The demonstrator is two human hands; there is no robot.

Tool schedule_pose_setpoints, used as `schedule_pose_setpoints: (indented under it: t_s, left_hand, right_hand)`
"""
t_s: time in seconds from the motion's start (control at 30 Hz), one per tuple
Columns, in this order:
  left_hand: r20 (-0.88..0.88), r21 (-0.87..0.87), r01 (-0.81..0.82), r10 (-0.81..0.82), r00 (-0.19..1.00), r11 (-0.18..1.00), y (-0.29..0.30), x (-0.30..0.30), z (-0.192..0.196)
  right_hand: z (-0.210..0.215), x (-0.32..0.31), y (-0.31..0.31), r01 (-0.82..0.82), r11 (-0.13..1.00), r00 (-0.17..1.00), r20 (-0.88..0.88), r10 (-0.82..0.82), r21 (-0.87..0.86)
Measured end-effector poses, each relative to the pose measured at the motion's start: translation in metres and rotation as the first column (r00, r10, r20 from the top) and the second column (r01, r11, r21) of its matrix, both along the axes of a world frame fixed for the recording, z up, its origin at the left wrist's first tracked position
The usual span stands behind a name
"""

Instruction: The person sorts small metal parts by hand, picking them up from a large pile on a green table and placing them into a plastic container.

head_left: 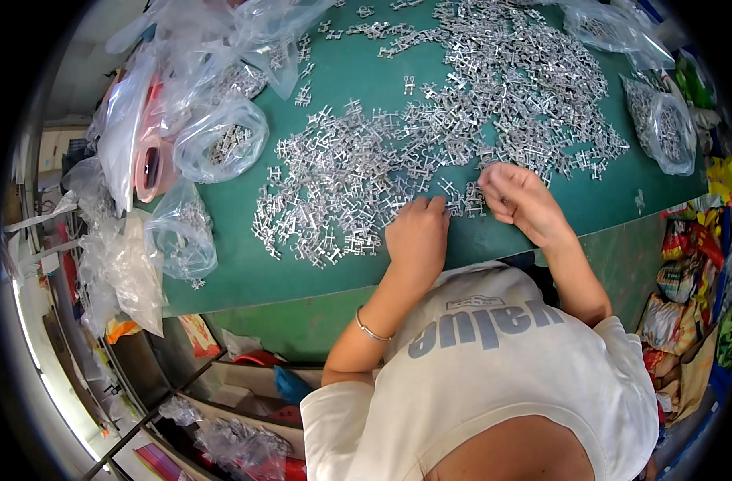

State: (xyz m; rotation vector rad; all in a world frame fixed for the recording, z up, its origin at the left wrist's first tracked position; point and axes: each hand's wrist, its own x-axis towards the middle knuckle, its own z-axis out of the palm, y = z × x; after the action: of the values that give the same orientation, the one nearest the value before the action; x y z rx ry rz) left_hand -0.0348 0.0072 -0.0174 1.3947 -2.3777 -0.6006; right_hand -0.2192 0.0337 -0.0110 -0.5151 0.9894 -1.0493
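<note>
A wide heap of small silvery metal parts [462,104] covers the green table top [494,232]. My left hand [418,236], with a thin bracelet on its wrist, lies knuckles up at the heap's near edge. Its bent fingertips touch a few parts, and what is under the fingers is hidden. My right hand [520,199] sits just to the right. Its fingers and thumb are pinched together on small metal parts at the heap's edge. The two hands are a few centimetres apart.
Clear plastic bags [221,140] holding more metal parts lie at the table's left, beside a pink tape roll [151,167]. Another filled bag [667,132] sits at the right. Coloured packets [687,272] are stacked beyond the right edge. Boxes and bags are below the front edge.
</note>
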Motion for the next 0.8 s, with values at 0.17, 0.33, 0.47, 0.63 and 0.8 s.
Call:
schedule_pose_setpoints:
  t_s: [0.17, 0.33, 0.47, 0.63, 0.8]
  left_hand:
    - [-0.288, 0.376, -0.005, 0.123, 0.950, 0.927, -0.015, 0.007, 0.013]
    - [-0.569, 0.778, 0.545, 0.717, 0.402, 0.313, -0.007, 0.019, 0.002]
    - [-0.422, 0.802, 0.546, 0.876, 0.232, 0.242, 0.009, 0.005, 0.007]
    - [-0.381, 0.758, 0.601, 0.920, 0.092, 0.253, 0.004, 0.013, 0.003]
    - [-0.443, 0.612, 0.752, 0.894, 0.071, 0.244, 0.004, 0.034, -0.015]
  right_hand:
    - [0.002, 0.007, 0.007, -0.015, 0.985, 0.891, -0.450, -0.064, -0.170]
    - [-0.001, 0.020, 0.003, 0.154, 0.976, 0.984, 0.117, -0.137, -0.155]
    - [0.001, 0.048, 0.012, -0.042, 0.930, 0.927, -0.361, -0.099, -0.365]
    - [0.022, 0.061, 0.007, -0.472, 0.706, 0.606, -0.776, -0.173, -0.527]
    - [0.016, 0.053, -0.021, -0.179, 0.785, 0.687, -0.646, -0.331, -0.593]
